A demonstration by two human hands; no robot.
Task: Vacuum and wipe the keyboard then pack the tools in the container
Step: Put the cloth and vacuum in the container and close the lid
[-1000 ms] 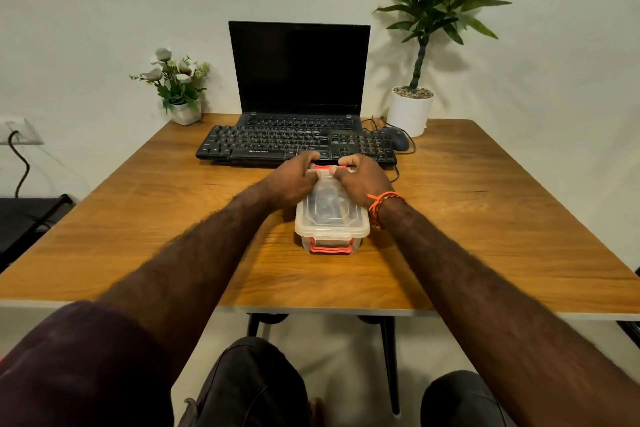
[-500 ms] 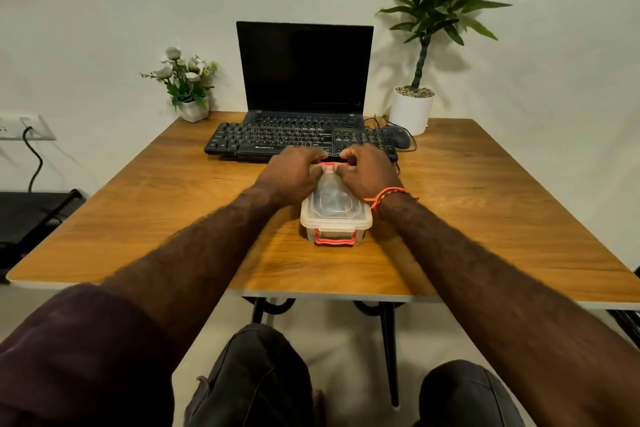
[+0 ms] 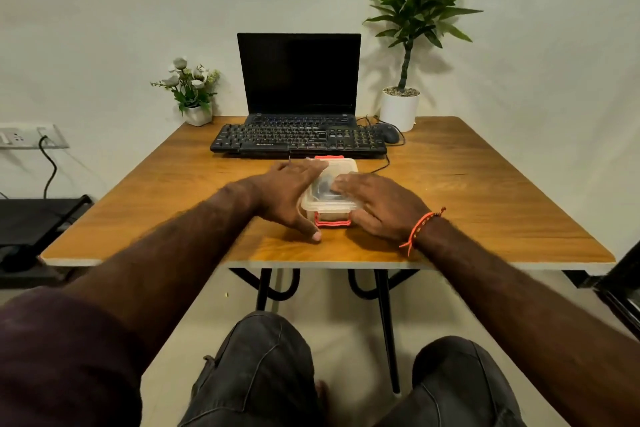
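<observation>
A small clear plastic container with its lid on and red clips at its near and far ends sits on the wooden table, just in front of the black keyboard. Dark contents show dimly through the lid. My left hand lies along the container's left side with fingers extended and thumb down toward the near clip. My right hand rests flat on the lid's right part, fingers straight.
An open black laptop stands behind the keyboard, with a mouse and its cable at the right. A small flower pot sits back left and a tall potted plant back right. A wall socket is at left.
Both hands have drawn back from the container's far clip, where their fingers were curled, and now lie open along its sides and lid. The view has pulled back from the table.
</observation>
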